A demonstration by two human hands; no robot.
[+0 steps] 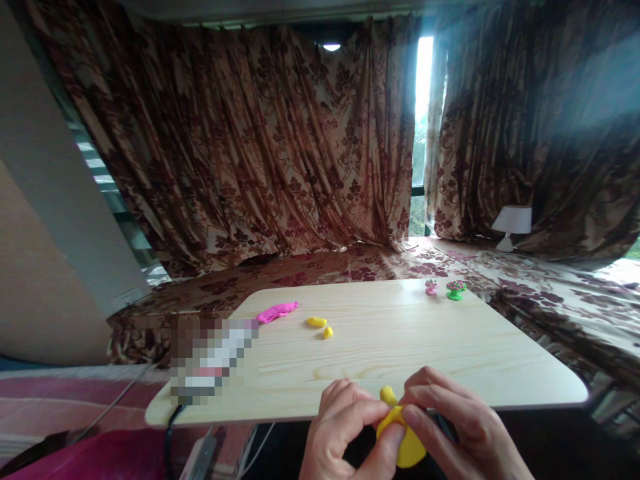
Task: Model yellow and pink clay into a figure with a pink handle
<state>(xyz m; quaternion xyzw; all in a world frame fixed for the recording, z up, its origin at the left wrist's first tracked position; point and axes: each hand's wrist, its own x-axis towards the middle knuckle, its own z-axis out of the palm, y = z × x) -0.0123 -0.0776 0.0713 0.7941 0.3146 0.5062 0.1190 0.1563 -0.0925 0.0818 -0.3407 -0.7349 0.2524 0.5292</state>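
Both of my hands pinch one lump of yellow clay (pixel 400 437) just in front of the near edge of a light wooden table (pixel 400 347). My left hand (pixel 345 433) grips the lump from the left with thumb and fingers closed. My right hand (pixel 460 430) closes on it from the right, thumb pressing its top. A small knob of the yellow clay sticks up between my fingers. On the table lie a pink clay strip (pixel 277 311) and two small yellow clay bits (pixel 320 325).
Two small clay figures, a pink one (pixel 431 287) and a green one (pixel 455 289), stand at the table's far right. A blurred-out patch (pixel 213 360) covers the table's left corner. Patterned curtains and a covered ledge with a white lamp (pixel 511 225) lie behind. A cable hangs below.
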